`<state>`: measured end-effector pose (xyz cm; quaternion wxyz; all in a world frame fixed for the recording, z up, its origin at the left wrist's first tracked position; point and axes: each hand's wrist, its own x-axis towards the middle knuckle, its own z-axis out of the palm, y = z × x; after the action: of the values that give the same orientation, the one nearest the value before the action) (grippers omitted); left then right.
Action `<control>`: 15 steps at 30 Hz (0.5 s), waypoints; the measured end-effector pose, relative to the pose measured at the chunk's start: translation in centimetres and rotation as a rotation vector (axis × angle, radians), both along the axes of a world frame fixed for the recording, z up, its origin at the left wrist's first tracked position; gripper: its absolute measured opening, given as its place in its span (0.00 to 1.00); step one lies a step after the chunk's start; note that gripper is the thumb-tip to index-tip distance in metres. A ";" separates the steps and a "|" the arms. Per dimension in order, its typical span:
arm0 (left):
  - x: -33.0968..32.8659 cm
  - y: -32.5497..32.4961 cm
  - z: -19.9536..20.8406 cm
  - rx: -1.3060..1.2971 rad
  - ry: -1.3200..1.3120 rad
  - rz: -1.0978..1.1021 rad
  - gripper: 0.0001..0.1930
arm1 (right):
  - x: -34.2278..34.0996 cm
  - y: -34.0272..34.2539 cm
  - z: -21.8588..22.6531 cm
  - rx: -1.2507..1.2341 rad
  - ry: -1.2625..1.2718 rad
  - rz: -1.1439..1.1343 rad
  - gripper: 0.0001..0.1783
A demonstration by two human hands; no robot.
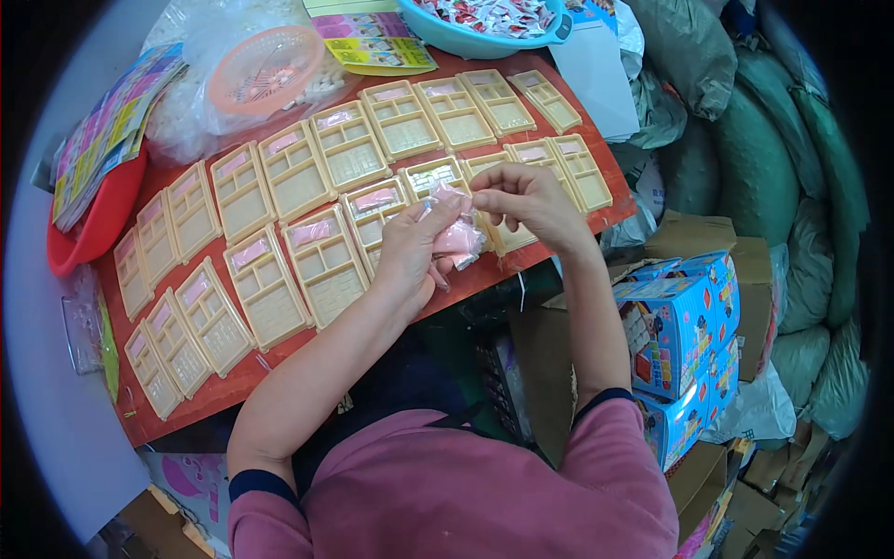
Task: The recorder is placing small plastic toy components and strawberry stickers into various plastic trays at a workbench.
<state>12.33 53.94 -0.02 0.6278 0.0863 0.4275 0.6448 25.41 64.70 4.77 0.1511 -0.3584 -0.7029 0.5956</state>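
My left hand (410,244) is closed round a bunch of small pink packets (458,238) in clear wrap, held above the near row of trays. My right hand (531,203) is beside it, thumb and forefinger pinched together at the upper edge of the bunch, apparently on one packet. Beneath and around both hands are cream plastic compartment trays (321,265), laid in two curved rows. In many of them a pink packet (312,232) lies in a small compartment at the far end. My hands partly hide several trays in the near row.
The trays stand on a red table (256,368). Beyond are a blue basin (484,37) of small sachets, a pink colander (265,70) on plastic bags, and printed sheets (372,37). A red basin (98,219) is left; blue boxes (684,326) and green sacks (759,149) are right.
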 end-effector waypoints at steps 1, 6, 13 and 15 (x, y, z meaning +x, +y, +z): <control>0.1 -0.1 0.0 0.001 -0.002 -0.002 0.14 | 0.0 -0.1 -0.2 -0.010 0.010 0.036 0.10; -0.2 -0.9 -0.5 -0.010 -0.033 -0.068 0.15 | 0.9 2.3 -0.4 0.079 0.044 0.037 0.05; -0.5 -1.9 0.0 -0.044 -0.259 0.045 0.14 | 1.4 7.7 -4.3 0.699 -0.276 0.044 0.06; -0.9 -2.0 0.1 -0.058 -0.218 0.061 0.12 | 0.8 7.4 -4.6 0.756 -0.316 0.037 0.07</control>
<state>11.44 51.92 0.05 0.6527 -0.0156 0.3776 0.6566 26.21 72.14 0.17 0.1516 -0.3518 -0.8931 0.2357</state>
